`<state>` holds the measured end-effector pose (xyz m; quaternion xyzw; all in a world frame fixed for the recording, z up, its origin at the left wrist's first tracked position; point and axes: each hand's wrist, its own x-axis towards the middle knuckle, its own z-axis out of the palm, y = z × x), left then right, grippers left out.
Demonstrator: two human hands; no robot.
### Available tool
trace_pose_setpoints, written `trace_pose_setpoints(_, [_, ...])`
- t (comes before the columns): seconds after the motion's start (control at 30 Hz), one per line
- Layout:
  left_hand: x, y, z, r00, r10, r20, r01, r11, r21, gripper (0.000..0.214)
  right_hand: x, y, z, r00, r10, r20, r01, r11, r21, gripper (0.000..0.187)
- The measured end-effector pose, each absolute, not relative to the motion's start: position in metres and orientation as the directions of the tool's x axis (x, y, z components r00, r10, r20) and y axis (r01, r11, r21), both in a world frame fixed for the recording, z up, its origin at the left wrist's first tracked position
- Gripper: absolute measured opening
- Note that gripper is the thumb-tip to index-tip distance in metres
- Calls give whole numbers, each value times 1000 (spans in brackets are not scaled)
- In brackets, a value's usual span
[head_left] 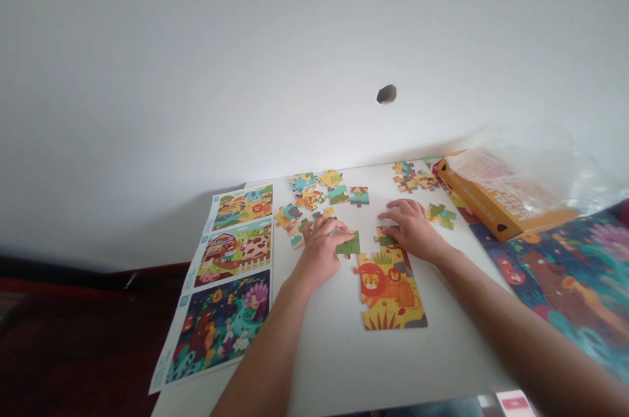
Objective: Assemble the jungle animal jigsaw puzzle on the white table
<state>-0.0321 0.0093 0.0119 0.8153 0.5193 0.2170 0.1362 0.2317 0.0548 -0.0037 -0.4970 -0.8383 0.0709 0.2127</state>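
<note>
Though loosely spread, 2 hands [322,246] [413,228], each with fingers on 1 puzzle piece [349,246] [386,240].

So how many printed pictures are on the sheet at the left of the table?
3, one above another on the sheet: a yellow animal scene at the top, a farm scene in the middle, a dark forest scene at the bottom.

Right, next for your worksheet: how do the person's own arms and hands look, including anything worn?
The left hand and right hand are ungloved. Both forearms are bare, with no sleeve in view; no watch or bracelet shows.
</note>
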Motion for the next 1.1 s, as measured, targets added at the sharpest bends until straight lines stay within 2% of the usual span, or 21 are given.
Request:
trace_pose_setpoints(0.23, [-33, 6, 13, 389, 903, 181, 793, -428, 433, 53, 232, 55, -1, -402, 875, 272, 813, 477, -334, 25])
trace_pose_setpoints(0.47, [-25, 4, 8, 379, 911, 161, 847, -412, 337, 56, 223, 46, 8, -484, 862, 151, 771, 502, -392, 22])
trace_pose_setpoints(0.57, [-23, 7, 8, 345, 920, 187, 843, -391, 368, 47, 217, 40, 12, -499, 850, 170, 760, 524, -384, 25])
trace_pose_setpoints(0.73, [-21, 14, 8, 284, 930, 235, 826, -361, 432, 35, 201, 35, 12, -545, 802, 243, 715, 596, -366, 47])
trace_pose_setpoints(0.8, [-17, 13, 11, 277, 924, 266, 815, -372, 445, 30, 195, 36, 10, -565, 789, 240, 701, 613, -365, 47])
trace_pose_setpoints(0.87, [-13, 9, 16, 323, 904, 280, 777, -422, 466, 23, 192, 38, 8, -545, 802, 244, 714, 596, -366, 42])
trace_pose_setpoints(0.93, [-8, 2, 21, 437, 861, 259, 707, -507, 493, 21, 193, 41, 7, -492, 829, 265, 748, 559, -359, 35])
trace_pose_setpoints(1.03, [-3, -6, 23, 595, 785, 173, 632, -589, 503, 39, 199, 47, 6, -410, 863, 296, 801, 495, -337, 30])
trace_pose_setpoints(1.1, [-2, -8, 23, 631, 767, 115, 633, -595, 496, 49, 204, 51, 6, -387, 870, 305, 818, 477, -322, 33])
